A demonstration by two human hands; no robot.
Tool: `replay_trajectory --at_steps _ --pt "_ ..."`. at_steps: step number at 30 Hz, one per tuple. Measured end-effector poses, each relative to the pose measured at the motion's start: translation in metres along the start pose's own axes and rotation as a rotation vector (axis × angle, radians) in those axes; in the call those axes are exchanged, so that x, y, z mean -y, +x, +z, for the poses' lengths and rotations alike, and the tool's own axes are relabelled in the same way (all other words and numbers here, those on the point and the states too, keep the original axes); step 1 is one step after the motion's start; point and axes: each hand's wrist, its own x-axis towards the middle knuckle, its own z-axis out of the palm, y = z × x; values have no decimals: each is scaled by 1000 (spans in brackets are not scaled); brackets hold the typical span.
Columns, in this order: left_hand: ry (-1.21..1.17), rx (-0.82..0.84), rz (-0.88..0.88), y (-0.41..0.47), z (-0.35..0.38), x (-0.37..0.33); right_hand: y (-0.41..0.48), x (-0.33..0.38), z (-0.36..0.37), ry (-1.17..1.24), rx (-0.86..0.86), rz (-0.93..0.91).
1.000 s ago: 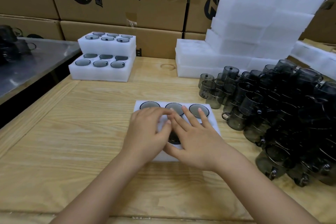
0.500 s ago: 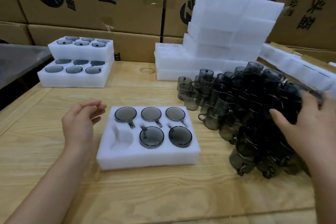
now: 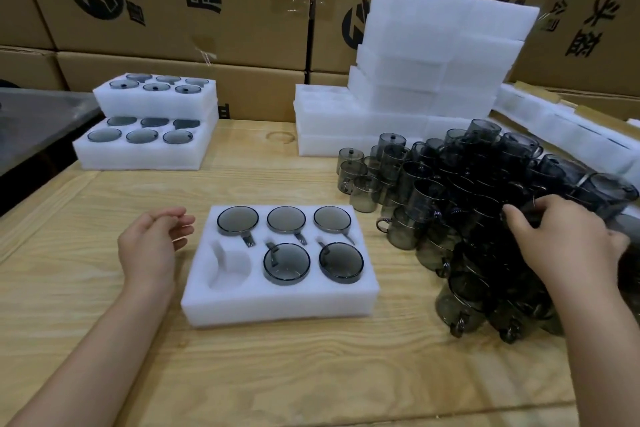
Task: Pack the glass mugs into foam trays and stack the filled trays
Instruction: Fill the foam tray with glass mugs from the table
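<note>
- Both hands have come off the foam tray (image 3: 277,302), which they were pressing a second ago, so the five mugs in it sit flush, bottoms up: three in the far row, two in the near row.
- One pocket (image 3: 230,269), near left, is bare. By my judgement one more mug fills this tray and makes it ready to stack.
- The right hand (image 3: 568,243) has swung out to the pile of loose mugs (image 3: 467,218) on the right. Its thumb and fingers curl round a dark mug (image 3: 526,218) high in the heap, though blur hides exactly how it is held.
- The left hand (image 3: 152,246) has drawn back just left of the tray, fingers loosely curled, holding nothing.
- Two filled trays (image 3: 145,152) stand stacked at the far left, well apart from the working tray.
- Empty foam trays (image 3: 440,55) are piled at the far right, behind the mugs.
- Open wooden table (image 3: 311,374) lies near the tray and between it and the far stack, so there is room to slide or lift.
- The heap's near left edge stands close to the tray's right side. Pulling a mug out could set its neighbours rolling.
</note>
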Motion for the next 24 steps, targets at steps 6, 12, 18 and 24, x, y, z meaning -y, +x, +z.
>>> replay_trajectory --at_steps 6,12,18,24 --pt "6 -16 -30 5 -1 4 4 -1 2 137 32 47" --pt "15 -19 -32 8 0 9 0 3 3 263 -129 12" --pt "16 -8 -18 7 1 10 -4 13 -3 448 -237 -120" --pt "12 155 -32 -2 7 8 -44 79 -15 758 -164 -307"
